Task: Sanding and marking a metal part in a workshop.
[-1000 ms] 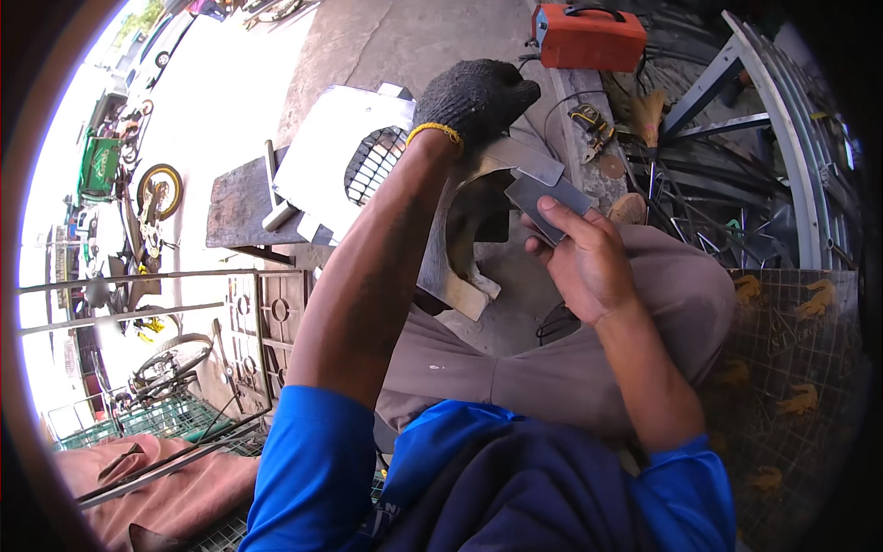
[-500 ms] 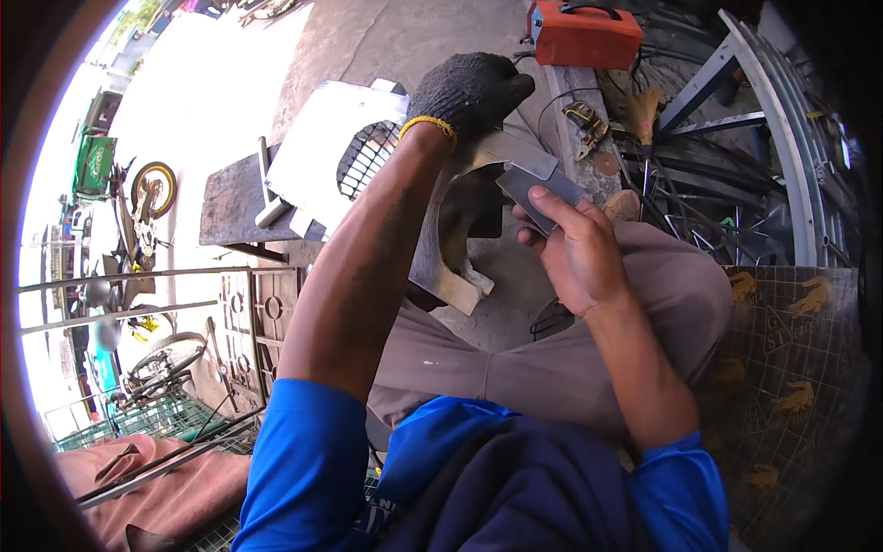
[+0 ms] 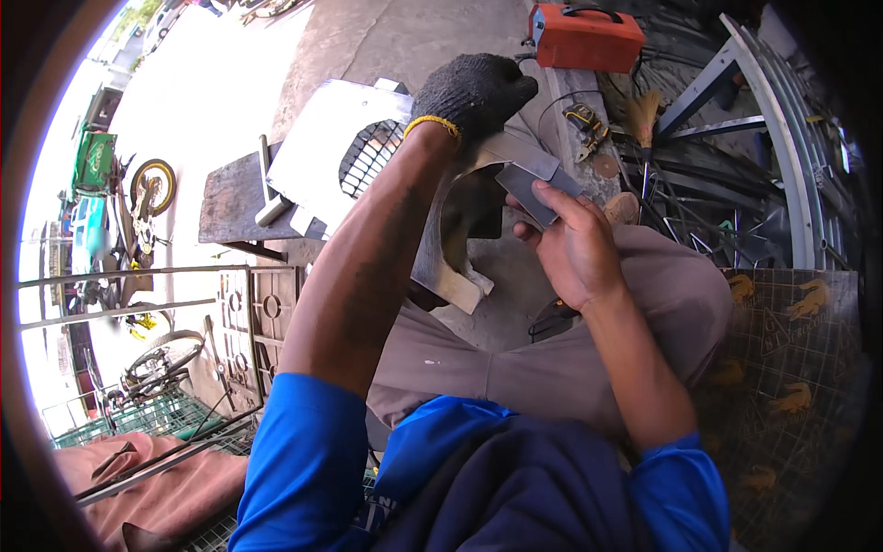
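Note:
My left hand (image 3: 471, 97), in a dark knitted glove, is closed at the far edge of a curved pale metal piece (image 3: 451, 281) with a large rounded cut-out. The glove hides its fingertips. A thin grey rectangular plate (image 3: 533, 191) sits between the thumb and fingers of my bare right hand (image 3: 578, 247). Its far end meets or overlaps a flat tab (image 3: 529, 155) of the curved piece; I cannot tell whether they are joined. Beyond my left forearm lies a white sheet (image 3: 313, 138) with a round opening, and dark mesh (image 3: 368, 158) shows through it.
A dark wooden bench (image 3: 225, 202) is under the white sheet. At the far right are an orange-red machine box (image 3: 589, 39), a tape measure (image 3: 586, 121) and a straw brush (image 3: 644, 118). Metal bars (image 3: 800, 166) and a patterned board (image 3: 791, 359) flank my right side.
The grey plate has tilted in my right hand, so its thick near edge no longer shows. My right fingers have shifted slightly. My left hand stays at the metal piece.

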Action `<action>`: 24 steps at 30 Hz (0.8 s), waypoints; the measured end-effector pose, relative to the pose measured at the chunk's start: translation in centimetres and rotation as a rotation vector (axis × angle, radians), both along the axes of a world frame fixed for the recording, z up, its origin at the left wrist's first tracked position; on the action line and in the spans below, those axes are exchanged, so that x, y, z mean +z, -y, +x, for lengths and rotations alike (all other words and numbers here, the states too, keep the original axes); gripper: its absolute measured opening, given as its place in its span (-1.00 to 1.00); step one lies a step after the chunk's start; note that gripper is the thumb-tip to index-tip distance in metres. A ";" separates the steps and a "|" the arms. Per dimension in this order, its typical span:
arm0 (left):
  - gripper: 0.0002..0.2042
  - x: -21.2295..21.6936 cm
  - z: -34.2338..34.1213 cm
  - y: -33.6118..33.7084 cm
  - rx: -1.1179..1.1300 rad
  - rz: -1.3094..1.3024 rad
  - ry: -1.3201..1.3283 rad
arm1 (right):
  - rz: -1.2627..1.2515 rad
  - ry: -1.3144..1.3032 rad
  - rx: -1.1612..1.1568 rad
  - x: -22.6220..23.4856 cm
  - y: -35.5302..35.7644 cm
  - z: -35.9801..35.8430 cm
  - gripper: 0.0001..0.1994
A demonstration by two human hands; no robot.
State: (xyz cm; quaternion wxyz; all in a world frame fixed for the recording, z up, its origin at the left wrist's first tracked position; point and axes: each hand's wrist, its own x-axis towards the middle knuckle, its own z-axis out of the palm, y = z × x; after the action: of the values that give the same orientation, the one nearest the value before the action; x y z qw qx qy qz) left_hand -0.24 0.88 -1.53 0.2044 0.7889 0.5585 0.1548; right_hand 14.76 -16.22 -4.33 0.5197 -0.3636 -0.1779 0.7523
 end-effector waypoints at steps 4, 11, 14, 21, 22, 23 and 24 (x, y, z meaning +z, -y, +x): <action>-0.46 -0.5 -0.2 0.0 0.015 0.011 -0.025 | 0.001 -0.038 0.023 -0.3 1.1 0.5 -0.72; -0.44 -0.2 -0.3 -0.2 -0.003 -0.004 -0.039 | -0.020 -0.048 0.027 0.2 0.2 0.1 -0.72; -0.45 -0.1 0.1 0.0 0.043 0.003 0.008 | -0.048 -0.100 0.060 0.2 0.4 0.9 -0.75; -0.43 0.2 -0.4 0.1 0.001 -0.060 -0.052 | -0.042 -0.054 0.067 0.6 0.8 0.9 -0.74; -0.44 -0.1 0.0 0.3 0.014 0.011 -0.033 | -0.034 -0.041 0.064 0.7 0.8 1.4 -0.74; -0.44 -0.2 0.1 0.4 0.026 0.082 -0.014 | -0.026 -0.029 0.060 0.7 0.8 1.6 -0.74; -0.44 -0.3 0.1 0.4 0.027 0.073 -0.017 | -0.035 -0.032 0.062 0.5 0.6 1.4 -0.74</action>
State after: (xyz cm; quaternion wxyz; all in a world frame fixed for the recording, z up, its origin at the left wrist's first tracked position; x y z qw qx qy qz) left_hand -0.17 0.44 -1.81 0.1684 0.7895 0.5649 0.1711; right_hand 16.13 -16.80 -3.79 0.4926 -0.3551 -0.1675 0.7766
